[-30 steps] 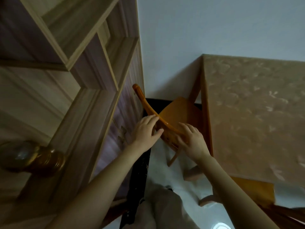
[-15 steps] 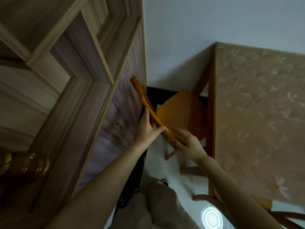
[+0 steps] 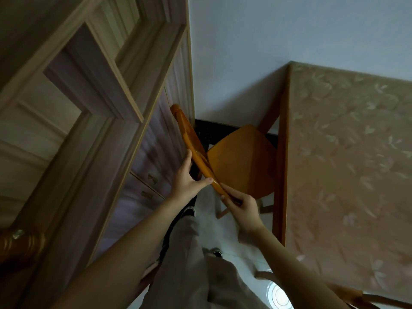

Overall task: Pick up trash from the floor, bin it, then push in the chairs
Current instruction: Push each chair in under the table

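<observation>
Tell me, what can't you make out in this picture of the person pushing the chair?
- Head view: the chair has its legs mostly hidden below the seat and behind the table.
- A second chair, lower right, is cut off by the table and the picture's edge.
- The right hand has its fingers wrapped behind the chair's back rail.
- Any trash or bin: none in view; the legs and arms cover much of the floor.
- The cabinet is smeared by blur.
</observation>
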